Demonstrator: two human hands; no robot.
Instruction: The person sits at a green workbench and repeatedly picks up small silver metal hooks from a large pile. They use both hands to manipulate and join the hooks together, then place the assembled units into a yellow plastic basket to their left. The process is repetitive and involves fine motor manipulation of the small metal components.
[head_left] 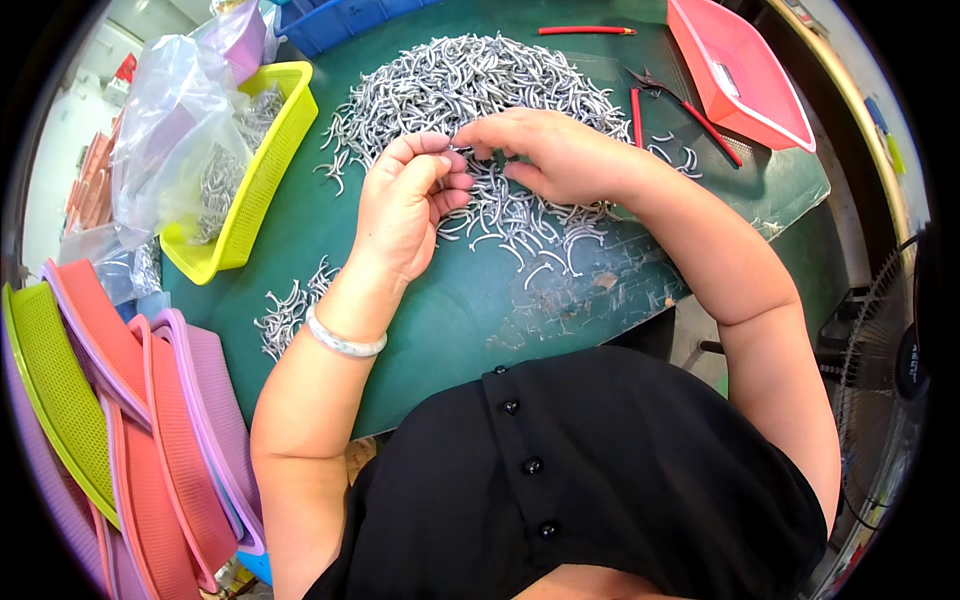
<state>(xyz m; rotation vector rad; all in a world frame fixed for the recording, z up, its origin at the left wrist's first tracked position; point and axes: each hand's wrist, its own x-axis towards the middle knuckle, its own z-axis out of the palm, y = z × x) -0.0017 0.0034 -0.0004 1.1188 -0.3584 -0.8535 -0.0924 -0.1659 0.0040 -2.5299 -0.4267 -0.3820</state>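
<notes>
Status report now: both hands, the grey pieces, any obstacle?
Left hand curled, right hand pinching over grey curved pieces. Grip on a piece unclear. Red-handled pliers lie beside pile.

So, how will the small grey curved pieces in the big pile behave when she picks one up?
The grey curved pieces probably feel light and stiff: each keeps its thin arc. They lie tangled, so one may drag neighbours along. Both the left hand and right hand pinch at them with fingertips.
</notes>
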